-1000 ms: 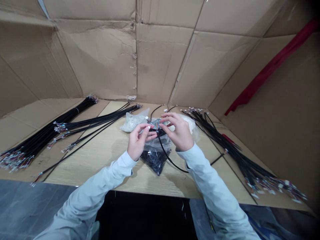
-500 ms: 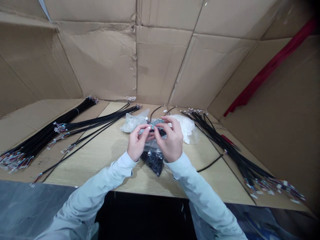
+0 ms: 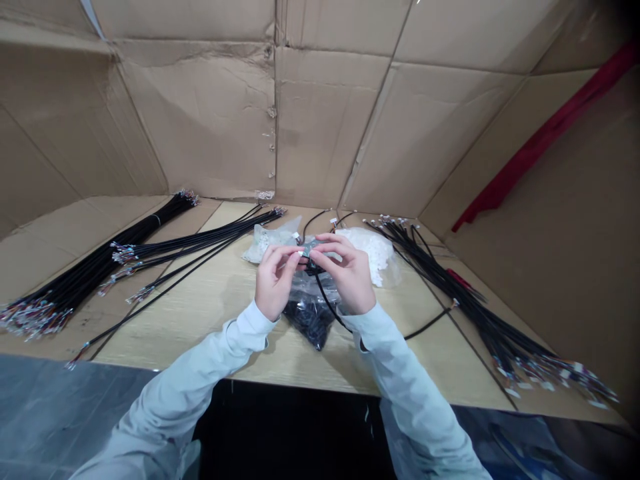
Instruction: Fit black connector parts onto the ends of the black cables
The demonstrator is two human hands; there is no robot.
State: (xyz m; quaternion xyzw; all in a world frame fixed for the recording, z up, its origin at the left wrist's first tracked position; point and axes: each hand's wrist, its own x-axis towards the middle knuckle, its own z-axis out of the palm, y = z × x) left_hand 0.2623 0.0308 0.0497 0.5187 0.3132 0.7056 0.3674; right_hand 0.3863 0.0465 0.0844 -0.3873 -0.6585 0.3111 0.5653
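My left hand (image 3: 273, 283) pinches a small white connector housing (image 3: 301, 253) between thumb and forefinger. Close beside it, my right hand (image 3: 353, 275) has thumb and fingers pinched at the end of a black cable (image 3: 326, 299); the thin wires there are mostly covered by the fingertips. That cable hangs down from the fingers and passes under my right wrist, and a cable end with coloured wires (image 3: 455, 303) lies to the right. Below both hands sits a clear plastic bag of black parts (image 3: 311, 323). Whether connector and wires touch I cannot tell.
A bag of small white pieces (image 3: 265, 241) lies behind my left hand, another bag of white parts (image 3: 380, 257) behind my right. Black cable bundles lie left (image 3: 113, 257) and right (image 3: 465, 307). Red-handled tool (image 3: 457, 278) rests by the right bundle. Cardboard walls (image 3: 320, 127) enclose the table.
My right hand has turned slightly and shifted right, and the black cable now shows hanging below its fingers. My left hand still pinches the white piece.
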